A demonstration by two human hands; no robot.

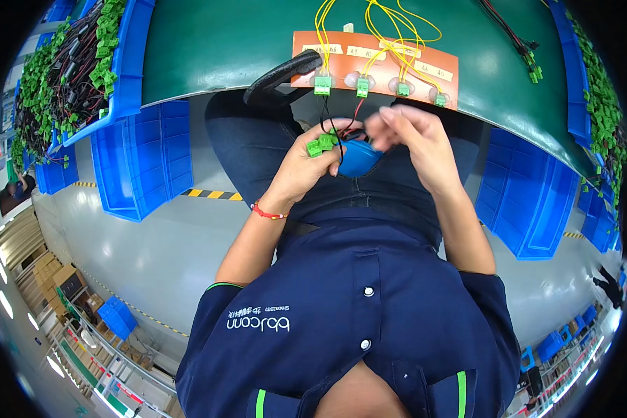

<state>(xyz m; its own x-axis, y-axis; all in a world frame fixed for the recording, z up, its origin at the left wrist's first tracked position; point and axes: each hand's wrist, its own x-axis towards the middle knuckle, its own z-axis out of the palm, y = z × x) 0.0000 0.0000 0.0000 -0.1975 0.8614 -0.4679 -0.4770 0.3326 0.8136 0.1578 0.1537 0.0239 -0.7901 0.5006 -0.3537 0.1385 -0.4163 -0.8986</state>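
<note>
The left hand is closed around small green connectors, which sit at its fingers above the person's lap, just below the worktop edge. A blue object lies between the 2 hands. The right hand is near it, fingers bent and blurred; whether they grip anything, I cannot tell. On the worktop, an orange board carries 4 green terminal blocks along its near edge, with yellow wires running up from them.
</note>
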